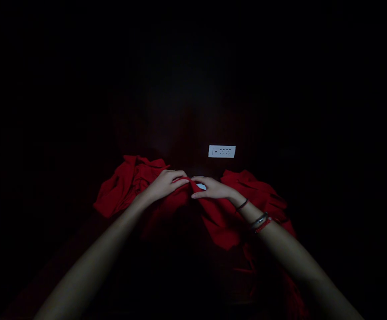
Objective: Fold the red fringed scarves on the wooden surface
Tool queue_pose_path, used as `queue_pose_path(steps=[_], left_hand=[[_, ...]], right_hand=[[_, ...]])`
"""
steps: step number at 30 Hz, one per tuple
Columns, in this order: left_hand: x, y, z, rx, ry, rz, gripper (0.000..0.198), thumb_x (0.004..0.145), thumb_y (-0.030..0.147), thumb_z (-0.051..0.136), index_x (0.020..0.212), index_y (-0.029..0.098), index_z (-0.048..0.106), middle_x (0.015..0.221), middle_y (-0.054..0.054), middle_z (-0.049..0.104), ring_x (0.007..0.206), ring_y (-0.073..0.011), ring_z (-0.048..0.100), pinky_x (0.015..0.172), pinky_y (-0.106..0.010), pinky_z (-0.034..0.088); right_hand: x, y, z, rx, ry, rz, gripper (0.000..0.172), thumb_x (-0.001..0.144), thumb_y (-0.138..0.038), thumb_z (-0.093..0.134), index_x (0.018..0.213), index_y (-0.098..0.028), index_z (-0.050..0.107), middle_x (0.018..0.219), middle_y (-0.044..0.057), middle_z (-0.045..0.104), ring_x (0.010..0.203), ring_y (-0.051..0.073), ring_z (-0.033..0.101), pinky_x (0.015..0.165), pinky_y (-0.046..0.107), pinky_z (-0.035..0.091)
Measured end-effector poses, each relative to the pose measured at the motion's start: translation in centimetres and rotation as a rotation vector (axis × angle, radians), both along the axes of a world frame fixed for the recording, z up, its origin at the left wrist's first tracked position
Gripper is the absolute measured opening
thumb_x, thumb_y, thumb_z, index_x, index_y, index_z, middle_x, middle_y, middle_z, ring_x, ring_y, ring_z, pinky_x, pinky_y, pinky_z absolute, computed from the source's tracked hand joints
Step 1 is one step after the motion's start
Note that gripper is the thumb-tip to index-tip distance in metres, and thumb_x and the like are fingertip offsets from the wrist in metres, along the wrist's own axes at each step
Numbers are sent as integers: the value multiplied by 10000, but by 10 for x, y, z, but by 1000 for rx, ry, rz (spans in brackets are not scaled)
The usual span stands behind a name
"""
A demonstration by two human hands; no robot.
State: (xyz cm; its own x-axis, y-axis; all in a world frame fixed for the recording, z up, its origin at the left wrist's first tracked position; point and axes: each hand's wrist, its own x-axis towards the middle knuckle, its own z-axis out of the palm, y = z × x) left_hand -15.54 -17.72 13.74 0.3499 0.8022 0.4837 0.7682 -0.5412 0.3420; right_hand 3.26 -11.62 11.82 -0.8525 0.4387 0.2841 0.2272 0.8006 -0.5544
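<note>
Two hands pinch a red cloth (125, 189) in near darkness.
The left hand (166, 183) and right hand (214, 189) meet at the fingertips, each closed on the same raised fold; the cloth spreads crumpled to both sides. Whatever it lies on is lost in black. Only a white socket plate (221, 151) shows behind.

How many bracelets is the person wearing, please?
3, all on one wrist: a dark band nearest the right hand, a silvery bangle, a red band beside it. Darkness may hide more.
</note>
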Motion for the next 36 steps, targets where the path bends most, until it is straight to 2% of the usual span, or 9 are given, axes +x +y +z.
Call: queue_pose_path(steps=[3, 7, 13, 18, 22, 25, 29, 32, 36], left_hand=[[-12, -3, -7, -52, 30, 29, 285, 775, 410, 482, 785, 157, 614, 677, 14, 588, 639, -119, 524, 607, -212, 401], [-31, -3, -32, -318, 120, 26, 276, 715, 409, 550, 841, 170, 609, 768, 6, 633, 682, -145, 560, 609, -220, 422], [-67, 9, -60, -217, 207, 403, 253, 764, 306, 416, 770, 140, 608, 831, -85, 652, 762, -205, 589, 713, -295, 440], [-105, 9, -44, -35, 169, 623, 246, 704, 311, 466, 809, 143, 612, 885, -94, 632, 867, -229, 574, 820, -334, 430], [-125, -11, -34, 13, -95, 674, 259, 644, 307, 506, 825, 143, 595, 835, -54, 616, 818, -208, 568, 755, -298, 460], [-129, -35, -23, 4, -405, 581, 275, 653, 307, 503, 858, 136, 570, 694, 17, 554, 618, -125, 522, 542, -210, 445], [-124, -66, 4, 216, -680, 714, 351, 663, 280, 522, 983, 146, 576, 680, 41, 531, 542, -74, 477, 466, -155, 392], [-133, -72, 22, 207, -587, 836, 403, 714, 313, 504, 1089, 181, 564, 771, 20, 581, 589, -88, 509, 531, -195, 433], [-183, -49, 20, 7, -75, 1067, 337, 780, 279, 450, 1061, 158, 591, 931, -34, 613, 809, -161, 539, 763, -292, 440]], right_hand=[[6, 13, 4, -69, 8, -13, 244, 693, -390, 604, 719, -148, 584, 672, -23, 570, 639, 112, 502, 607, 239, 418], [25, 24, 26, -116, 211, -123, 245, 656, -375, 628, 660, -144, 548, 595, -38, 525, 572, 95, 471, 541, 219, 381], [65, 35, 81, 41, 495, -398, 216, 610, -321, 660, 656, -138, 555, 588, -36, 518, 569, 97, 478, 541, 228, 378], [106, 45, 110, 38, 815, -746, 173, 622, -221, 663, 669, -147, 514, 585, -42, 477, 551, 72, 456, 556, 236, 377], [133, 50, 87, 143, 957, -839, 174, 642, -258, 671, 651, -210, 504, 633, -33, 504, 554, 80, 445, 539, 240, 393], [147, 54, 66, 191, 805, -779, 132, 664, -345, 659, 662, -266, 553, 651, -36, 535, 582, 112, 480, 539, 264, 414], [157, 61, 59, 354, 577, -767, 143, 688, -424, 625, 698, -281, 619, 710, -25, 601, 671, 152, 536, 601, 293, 430], [152, 72, 63, 425, 445, -746, 219, 718, -433, 597, 767, -228, 656, 775, 15, 641, 718, 163, 554, 635, 287, 420], [119, 95, 61, 376, 77, -664, 238, 748, -364, 580, 816, -154, 670, 797, 47, 661, 751, 164, 575, 656, 263, 421]])
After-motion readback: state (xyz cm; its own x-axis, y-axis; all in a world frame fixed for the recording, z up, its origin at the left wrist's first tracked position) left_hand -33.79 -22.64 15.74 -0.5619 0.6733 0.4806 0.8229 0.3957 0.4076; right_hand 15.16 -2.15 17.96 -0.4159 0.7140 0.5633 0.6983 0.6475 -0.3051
